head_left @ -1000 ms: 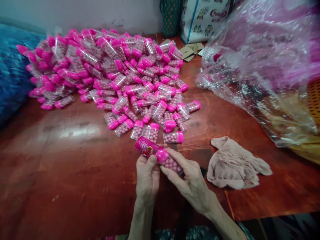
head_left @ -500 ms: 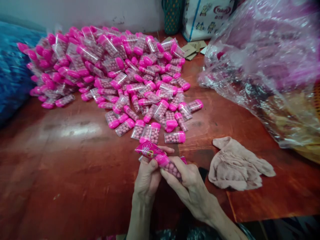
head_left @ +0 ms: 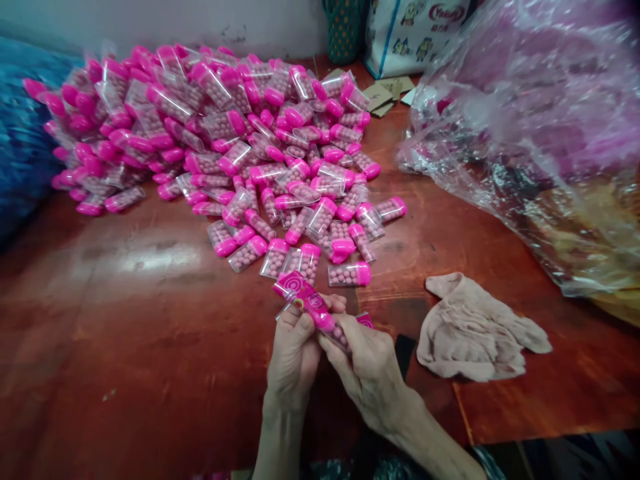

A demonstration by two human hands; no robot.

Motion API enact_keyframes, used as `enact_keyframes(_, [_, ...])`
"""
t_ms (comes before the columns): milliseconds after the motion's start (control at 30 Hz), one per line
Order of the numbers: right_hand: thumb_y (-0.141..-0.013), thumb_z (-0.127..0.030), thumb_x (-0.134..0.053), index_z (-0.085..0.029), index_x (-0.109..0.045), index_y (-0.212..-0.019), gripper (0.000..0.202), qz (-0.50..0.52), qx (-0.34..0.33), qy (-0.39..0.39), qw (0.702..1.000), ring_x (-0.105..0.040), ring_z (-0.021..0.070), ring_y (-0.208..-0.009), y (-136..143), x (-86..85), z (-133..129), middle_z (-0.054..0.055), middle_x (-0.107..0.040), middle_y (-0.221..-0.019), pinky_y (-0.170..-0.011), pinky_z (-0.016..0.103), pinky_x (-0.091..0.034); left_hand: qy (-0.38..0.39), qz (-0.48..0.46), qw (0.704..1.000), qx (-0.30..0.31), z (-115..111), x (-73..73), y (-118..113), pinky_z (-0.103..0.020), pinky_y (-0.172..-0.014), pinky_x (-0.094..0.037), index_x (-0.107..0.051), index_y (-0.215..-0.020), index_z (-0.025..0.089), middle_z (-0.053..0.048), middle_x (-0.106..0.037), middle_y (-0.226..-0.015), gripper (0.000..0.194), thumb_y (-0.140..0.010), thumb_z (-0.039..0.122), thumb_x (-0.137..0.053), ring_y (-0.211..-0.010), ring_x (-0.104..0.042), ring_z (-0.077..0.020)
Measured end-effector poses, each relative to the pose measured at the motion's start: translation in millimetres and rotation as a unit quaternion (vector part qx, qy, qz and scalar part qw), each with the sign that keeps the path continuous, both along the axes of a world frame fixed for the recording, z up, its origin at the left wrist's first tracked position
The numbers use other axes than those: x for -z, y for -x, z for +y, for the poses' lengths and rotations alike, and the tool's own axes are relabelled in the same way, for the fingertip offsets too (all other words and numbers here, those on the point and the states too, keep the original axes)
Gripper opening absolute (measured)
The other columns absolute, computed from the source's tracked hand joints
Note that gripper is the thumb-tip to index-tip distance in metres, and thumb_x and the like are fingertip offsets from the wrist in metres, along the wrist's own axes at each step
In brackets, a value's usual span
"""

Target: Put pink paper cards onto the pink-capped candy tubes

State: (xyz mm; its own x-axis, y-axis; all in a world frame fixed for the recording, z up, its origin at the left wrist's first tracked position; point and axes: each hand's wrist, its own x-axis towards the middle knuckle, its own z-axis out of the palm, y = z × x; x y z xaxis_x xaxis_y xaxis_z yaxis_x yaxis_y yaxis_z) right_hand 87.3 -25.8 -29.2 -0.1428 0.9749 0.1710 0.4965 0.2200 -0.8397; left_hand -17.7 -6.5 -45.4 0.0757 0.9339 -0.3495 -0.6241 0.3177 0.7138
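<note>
Low in the middle of the head view, my left hand [head_left: 294, 350] is closed on a pink printed plastic sleeve [head_left: 299, 288], thumb on its near side. My right hand [head_left: 374, 370] pinches a small clear candy container [head_left: 341, 336] filled with pink balls. The container is tilted, its pink cap up and to the left against the near end of the sleeve. How far the cap sits inside the sleeve is hard to make out. Another bit of pink printed plastic [head_left: 365, 321] shows behind my right hand. Just beyond my hands lies a big pile of similar pink-capped containers [head_left: 270, 173].
A crumpled beige cloth [head_left: 475, 330] lies right of my hands, with a small black object [head_left: 405, 353] beside it. A large clear plastic bag [head_left: 500, 147] covers the right side. Blue plastic [head_left: 25, 133] is at the left, a white printed bag [head_left: 410, 40] at the back.
The container has moved up and left toward the sleeve, and its cap now meets the sleeve's near end. The sleeve has tilted, its far end higher. Both hands keep their hold.
</note>
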Motion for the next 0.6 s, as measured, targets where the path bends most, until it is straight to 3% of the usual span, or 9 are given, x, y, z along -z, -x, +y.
enact_keyframes(100, [-0.090, -0.021, -0.044, -0.014, -0.056, -0.091, 0.014, 0.021, -0.005, 0.024, 0.999, -0.060, 0.0145, -0.061, 0, -2.2, -2, 0.004, -0.063, -0.072, -0.058, 0.024, -0.043, -0.016, 0.003, 1.000, 0.006, 0, -0.4, 2, -0.030, -0.088, -0.044, -0.069, -0.082, 0.014, -0.006, -0.063, -0.081, 0.021, -0.074, 0.032, -0.063, -0.095, -0.056, -0.0204])
enact_keyframes(233, [-0.090, -0.023, -0.043, -0.015, -0.056, -0.094, 0.016, 0.062, -0.045, 0.075, 0.994, -0.056, 0.0137, -0.057, -2, -7.0, -4, 0.002, -0.059, -0.067, -0.054, 0.023, -0.041, -0.055, -0.028, 0.997, 0.041, -2, -1.5, 5, -0.037, -0.091, -0.042, -0.067, -0.081, 0.015, -0.007, -0.060, -0.082, 0.027, -0.073, 0.040, -0.062, -0.100, -0.053, -0.0246])
enact_keyframes(400, [-0.090, -0.025, -0.044, -0.017, -0.055, -0.106, 0.021, 0.131, -0.101, 0.112, 0.980, -0.058, 0.0146, -0.067, -6, -14.0, -2, 0.002, -0.060, -0.076, -0.066, 0.024, -0.043, -0.081, -0.061, 0.994, 0.050, -5, -2.1, 9, -0.043, -0.092, -0.042, -0.066, -0.081, 0.019, -0.005, -0.060, -0.081, 0.026, -0.068, 0.042, -0.067, -0.098, -0.054, -0.0255])
enact_keyframes(600, [-0.091, -0.030, -0.043, -0.024, -0.056, -0.109, 0.023, 0.160, -0.099, 0.183, 0.965, -0.057, 0.0135, -0.071, -10, -21.2, -3, -0.001, -0.061, -0.085, -0.068, 0.023, -0.042, -0.081, -0.045, 0.992, 0.088, -3, -10.1, 10, -0.042, -0.091, -0.044, -0.069, -0.084, 0.019, -0.007, -0.063, -0.089, 0.029, -0.065, 0.042, -0.069, -0.102, -0.055, -0.0290])
